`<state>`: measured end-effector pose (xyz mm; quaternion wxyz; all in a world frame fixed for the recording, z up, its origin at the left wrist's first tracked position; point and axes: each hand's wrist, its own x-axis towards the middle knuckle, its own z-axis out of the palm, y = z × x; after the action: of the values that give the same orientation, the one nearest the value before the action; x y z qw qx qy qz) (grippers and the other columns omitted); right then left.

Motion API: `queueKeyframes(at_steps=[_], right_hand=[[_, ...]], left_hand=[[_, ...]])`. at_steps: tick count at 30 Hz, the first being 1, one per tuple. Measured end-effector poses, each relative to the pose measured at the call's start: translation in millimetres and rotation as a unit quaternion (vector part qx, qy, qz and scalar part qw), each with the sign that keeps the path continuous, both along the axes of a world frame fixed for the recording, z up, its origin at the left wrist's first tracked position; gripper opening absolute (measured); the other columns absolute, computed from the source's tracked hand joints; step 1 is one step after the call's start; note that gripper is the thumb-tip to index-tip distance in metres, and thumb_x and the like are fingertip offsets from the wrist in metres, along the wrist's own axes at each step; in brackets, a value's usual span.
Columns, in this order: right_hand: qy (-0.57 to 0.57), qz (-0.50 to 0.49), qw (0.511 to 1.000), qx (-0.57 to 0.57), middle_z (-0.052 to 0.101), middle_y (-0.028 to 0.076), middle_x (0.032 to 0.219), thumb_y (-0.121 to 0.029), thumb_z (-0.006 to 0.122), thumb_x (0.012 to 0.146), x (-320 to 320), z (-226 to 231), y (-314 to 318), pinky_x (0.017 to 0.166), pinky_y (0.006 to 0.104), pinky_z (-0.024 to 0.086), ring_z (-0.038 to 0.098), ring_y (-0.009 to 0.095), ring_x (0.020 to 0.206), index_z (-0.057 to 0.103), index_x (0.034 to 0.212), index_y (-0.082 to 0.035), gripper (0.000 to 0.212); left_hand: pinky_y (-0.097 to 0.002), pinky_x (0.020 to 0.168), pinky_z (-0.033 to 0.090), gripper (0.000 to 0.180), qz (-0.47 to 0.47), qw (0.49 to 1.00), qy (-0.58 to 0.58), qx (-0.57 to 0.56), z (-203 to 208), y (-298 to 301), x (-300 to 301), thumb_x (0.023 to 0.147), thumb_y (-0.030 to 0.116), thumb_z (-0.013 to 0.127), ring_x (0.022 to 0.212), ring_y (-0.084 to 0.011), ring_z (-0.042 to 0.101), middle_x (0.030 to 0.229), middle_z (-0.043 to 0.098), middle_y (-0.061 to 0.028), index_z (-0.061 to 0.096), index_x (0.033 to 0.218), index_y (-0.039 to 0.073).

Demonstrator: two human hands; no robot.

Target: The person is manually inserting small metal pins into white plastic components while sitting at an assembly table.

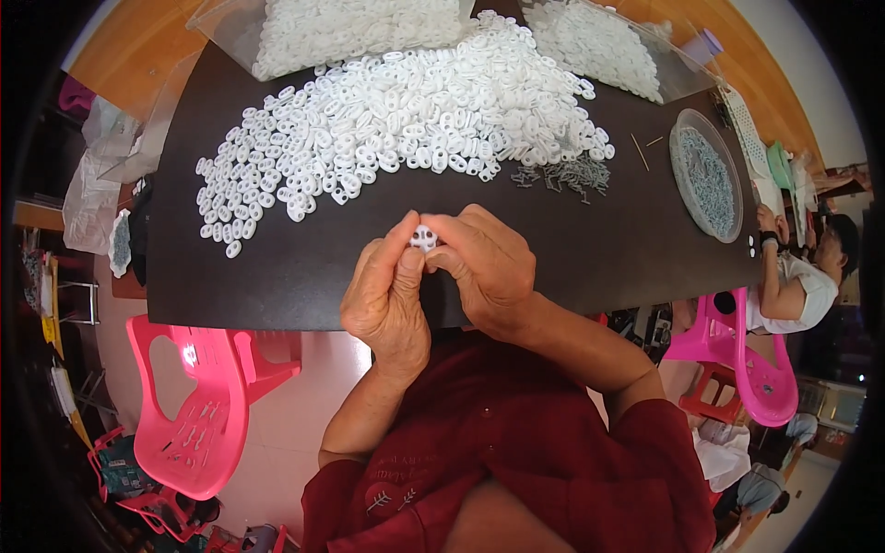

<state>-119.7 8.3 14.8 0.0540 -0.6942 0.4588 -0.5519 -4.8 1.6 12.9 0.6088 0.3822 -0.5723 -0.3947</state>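
Note:
Between my fingertips, just above the table's near part, is a small white plastic piece with dark holes. My left hand pinches it from the left with thumb and forefinger. From the other side my right hand grips the same piece, fingers curled round it. My fingers cover its edges. Beyond my hands spreads a large heap of white oval plastic pieces with holes. At the heap's right front lies a small pile of grey pins.
Two clear bins of whitish pieces stand at the back. A round clear tub of blue-grey pins sits at the right, near two thin sticks. Pink chairs flank the dark table. Another person sits at the right.

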Motion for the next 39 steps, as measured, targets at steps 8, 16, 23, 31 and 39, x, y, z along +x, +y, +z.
queueKeyframes(at_steps=[8,16,23,31,39], right_hand=[[0.003,-0.013,1.0,-0.009,0.058,0.01,0.071,0.004,0.065,0.073,2.3,0.7,2.0,0.05,0.03,0.041,0.052,0.022,0.057,0.059,0.1,0.006,0.028],[0.022,-0.039,0.999,-0.023,0.058,0.01,0.074,0.004,0.066,0.073,6.4,2.3,4.0,0.05,0.031,0.041,0.051,0.022,0.058,0.059,0.1,0.005,0.029],[0.035,-0.043,0.998,-0.026,0.058,0.011,0.075,0.004,0.067,0.071,10.5,-1.9,4.0,0.05,0.0308,0.041,0.052,0.022,0.058,0.058,0.101,0.006,0.031],[0.051,-0.062,0.992,-0.093,0.057,0.012,0.073,0.006,0.068,0.064,15.0,-2.1,0.5,0.044,0.0305,0.039,0.05,0.023,0.054,0.057,0.099,0.007,0.037],[0.05,-0.055,0.993,-0.091,0.057,0.013,0.072,0.009,0.067,0.064,11.4,1.1,0.0,0.045,0.0311,0.039,0.051,0.024,0.054,0.057,0.098,0.008,0.035]], left_hand=[[-0.0208,0.06,0.043,0.02,0.026,0.999,-0.037,-0.019,1.9,-0.1,1.5,0.087,0.002,0.06,0.068,-0.009,0.051,0.078,0.058,-0.0039,0.066,0.106,-0.001],[-0.0198,0.059,0.042,0.02,0.001,1.0,0.027,0.004,-1.8,0.9,-0.3,0.088,0.003,0.059,0.068,-0.008,0.05,0.079,0.056,-0.0026,0.066,0.107,-0.001],[-0.0199,0.062,0.042,0.02,-0.001,0.999,0.035,0.024,-9.1,4.1,0.7,0.09,0.005,0.057,0.071,-0.0084,0.05,0.083,0.058,-0.0029,0.065,0.107,-0.002],[-0.0216,0.066,0.043,0.017,0.043,0.997,0.063,-0.007,-13.3,4.6,-5.0,0.092,0.008,0.056,0.075,-0.0091,0.052,0.088,0.06,-0.0047,0.064,0.103,-0.002],[-0.0208,0.065,0.042,0.016,0.034,0.997,0.063,0.003,-9.8,3.4,-7.6,0.092,0.006,0.055,0.072,-0.0087,0.05,0.085,0.059,-0.0035,0.064,0.103,-0.002]])
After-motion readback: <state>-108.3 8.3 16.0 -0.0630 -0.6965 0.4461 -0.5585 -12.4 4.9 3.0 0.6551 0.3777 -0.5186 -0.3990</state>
